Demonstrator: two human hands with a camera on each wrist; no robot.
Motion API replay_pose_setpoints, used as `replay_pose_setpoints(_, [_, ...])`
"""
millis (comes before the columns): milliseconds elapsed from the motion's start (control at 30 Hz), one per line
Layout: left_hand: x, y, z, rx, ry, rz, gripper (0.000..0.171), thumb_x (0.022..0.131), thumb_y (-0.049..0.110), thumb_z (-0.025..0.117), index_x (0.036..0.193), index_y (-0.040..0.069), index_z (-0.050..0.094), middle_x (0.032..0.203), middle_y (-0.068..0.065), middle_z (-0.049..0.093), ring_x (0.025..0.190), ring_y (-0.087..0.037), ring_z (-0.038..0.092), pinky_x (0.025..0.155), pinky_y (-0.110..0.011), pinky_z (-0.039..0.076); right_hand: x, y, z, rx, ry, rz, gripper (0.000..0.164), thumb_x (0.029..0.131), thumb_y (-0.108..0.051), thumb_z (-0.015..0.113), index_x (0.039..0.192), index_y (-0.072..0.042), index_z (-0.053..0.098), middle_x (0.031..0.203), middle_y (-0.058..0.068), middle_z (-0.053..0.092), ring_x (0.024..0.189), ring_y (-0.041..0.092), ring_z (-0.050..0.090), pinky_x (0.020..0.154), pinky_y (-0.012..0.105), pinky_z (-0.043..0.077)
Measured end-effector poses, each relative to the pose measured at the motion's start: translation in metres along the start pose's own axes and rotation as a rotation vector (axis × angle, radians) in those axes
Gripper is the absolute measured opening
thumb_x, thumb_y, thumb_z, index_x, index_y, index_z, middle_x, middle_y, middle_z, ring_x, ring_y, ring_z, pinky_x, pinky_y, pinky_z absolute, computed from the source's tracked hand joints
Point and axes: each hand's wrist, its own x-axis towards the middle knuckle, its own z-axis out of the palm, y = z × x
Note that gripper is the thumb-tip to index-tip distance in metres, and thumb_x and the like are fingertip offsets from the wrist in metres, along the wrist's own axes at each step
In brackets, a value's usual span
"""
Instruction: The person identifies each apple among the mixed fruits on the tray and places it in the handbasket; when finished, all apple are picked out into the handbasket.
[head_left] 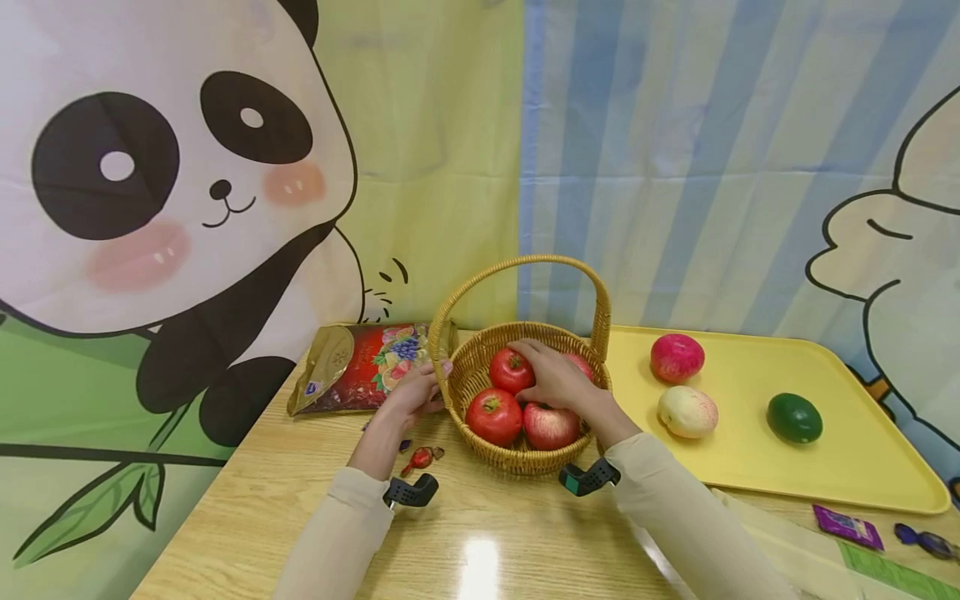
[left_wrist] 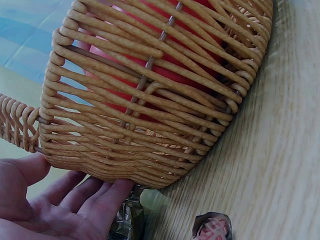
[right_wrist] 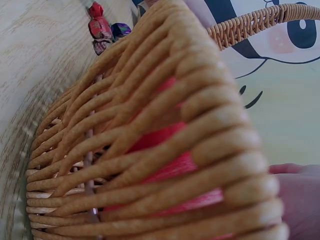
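A wicker basket (head_left: 495,458) with a tall handle stands on the table and holds several red fruits. Inside it, my right hand (head_left: 558,379) reaches down and grips a round red fruit (head_left: 512,372) between fingers and thumb. In front of that lie a red fruit with a star-shaped yellowish crown (head_left: 493,418) and a red apple (head_left: 551,427); another red fruit is partly hidden behind the hand. My left hand (left_wrist: 60,205) touches the basket's outer left side, its fingers extended against the wicker and its thumb near the handle's base.
A red and gold candy bag (head_left: 367,367) lies left of the basket, with a red wrapped candy (head_left: 422,457) closer in. To the right, a yellow tray (head_left: 742,358) bears a pink fruit (head_left: 677,358), a pale peach (head_left: 687,412) and a dark green fruit (head_left: 795,418). A purple packet (head_left: 847,527) lies in front.
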Motion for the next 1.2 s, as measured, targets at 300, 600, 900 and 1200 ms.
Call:
replay_pose_setpoints(300, [0.0004,0.0000,0.0011,0.007,0.017,-0.009,0.046,0.103,0.029,0.049,0.144,0.009,0.045,0.145,-0.018,0.049,0.136,-0.030,0.046,0.104,-0.045,0.046,0.0001,-0.0010,0.0019,-0.002,-0.005,-0.009,0.079,0.075,-0.020,0.083,0.143,-0.008,0.046,0.144,0.016,0.047,0.127,0.035,0.052,0.099,0.053,0.047])
replay_pose_setpoints(600, [0.0019,0.0000,0.0001,0.006,0.020,-0.008,0.047,0.103,0.028,0.050,0.145,0.010,0.045,0.147,-0.017,0.047,0.139,-0.029,0.042,0.106,-0.048,0.045,0.0024,0.0021,0.0070,-0.011,-0.011,-0.023,0.077,0.074,-0.016,0.081,0.142,-0.006,0.046,0.143,0.017,0.048,0.124,0.036,0.054,0.098,0.052,0.048])
replay_pose_setpoints(900, [-0.0008,0.0018,0.0029,0.001,0.013,0.001,0.046,0.103,0.028,0.048,0.145,0.008,0.045,0.145,-0.019,0.047,0.137,-0.030,0.044,0.106,-0.048,0.044,0.0037,0.0031,0.0081,-0.026,-0.020,-0.016,0.077,0.074,-0.017,0.081,0.142,-0.006,0.046,0.142,0.017,0.049,0.123,0.036,0.055,0.097,0.053,0.049])
replay_pose_setpoints(1200, [0.0003,0.0000,0.0009,0.010,0.008,0.007,0.047,0.103,0.029,0.048,0.145,0.009,0.044,0.148,-0.018,0.045,0.140,-0.029,0.040,0.108,-0.051,0.041,0.0047,0.0010,0.0086,-0.028,-0.047,0.010,0.077,0.076,-0.016,0.080,0.143,-0.007,0.045,0.143,0.016,0.048,0.126,0.035,0.053,0.099,0.053,0.047])
